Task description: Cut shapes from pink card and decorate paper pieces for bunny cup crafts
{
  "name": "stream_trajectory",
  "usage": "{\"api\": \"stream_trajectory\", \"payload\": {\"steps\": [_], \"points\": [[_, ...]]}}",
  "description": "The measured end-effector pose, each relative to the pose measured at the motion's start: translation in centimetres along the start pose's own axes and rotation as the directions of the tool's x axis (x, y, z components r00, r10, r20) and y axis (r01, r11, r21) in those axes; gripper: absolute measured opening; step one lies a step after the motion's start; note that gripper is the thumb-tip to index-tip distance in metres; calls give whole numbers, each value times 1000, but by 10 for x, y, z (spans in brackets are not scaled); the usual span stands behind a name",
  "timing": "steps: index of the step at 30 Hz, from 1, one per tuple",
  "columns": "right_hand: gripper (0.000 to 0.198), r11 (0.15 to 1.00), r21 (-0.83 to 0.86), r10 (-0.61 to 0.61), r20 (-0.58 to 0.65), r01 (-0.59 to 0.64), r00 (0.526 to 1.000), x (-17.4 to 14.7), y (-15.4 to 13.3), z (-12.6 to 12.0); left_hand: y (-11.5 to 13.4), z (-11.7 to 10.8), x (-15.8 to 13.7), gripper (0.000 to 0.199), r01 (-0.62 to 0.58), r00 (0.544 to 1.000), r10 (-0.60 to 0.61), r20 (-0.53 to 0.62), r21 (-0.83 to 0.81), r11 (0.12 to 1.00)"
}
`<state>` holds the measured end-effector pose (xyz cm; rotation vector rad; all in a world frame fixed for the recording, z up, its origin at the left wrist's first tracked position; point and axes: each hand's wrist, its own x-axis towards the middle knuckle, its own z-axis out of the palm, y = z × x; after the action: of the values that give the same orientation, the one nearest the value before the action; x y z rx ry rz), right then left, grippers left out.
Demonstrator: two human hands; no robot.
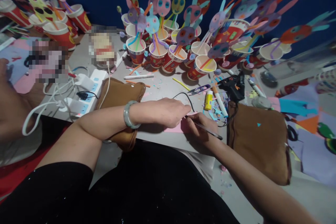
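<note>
A sheet of pink paper (pixel 173 128) lies at the table's front edge, partly covered by both hands. My left hand (pixel 170 112), with a pale green bangle on its wrist, rests over the paper's upper part. Its fingers are curled together, and whatever they pinch is hidden. My right hand (pixel 201 126) grips a dark pen (pixel 213 133), tip pointing left at the paper close to the left fingertips. Just beyond the right hand are a yellow glue stick (pixel 209 100), an orange-and-white marker (pixel 219 101) and purple scissors (pixel 198 90) among paper scraps.
Red paper cups (pixel 156 54) with colourful rabbit-like paper figures crowd the table's back. Brown cushions (pixel 259 143) flank the work spot. A white power strip (pixel 96 85) with cables stands left, near another person's arm (pixel 15 112). A black glue gun (pixel 235 87) lies right of the scraps.
</note>
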<state>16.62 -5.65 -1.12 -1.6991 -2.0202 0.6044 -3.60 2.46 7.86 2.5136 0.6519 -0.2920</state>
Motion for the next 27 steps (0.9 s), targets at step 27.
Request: {"api": "stream_trajectory", "payload": {"steps": [27], "points": [[24, 970, -78, -228, 45, 231, 973, -7, -6, 21, 1, -3, -2, 26, 0, 1000, 0, 26, 12, 1000]]}}
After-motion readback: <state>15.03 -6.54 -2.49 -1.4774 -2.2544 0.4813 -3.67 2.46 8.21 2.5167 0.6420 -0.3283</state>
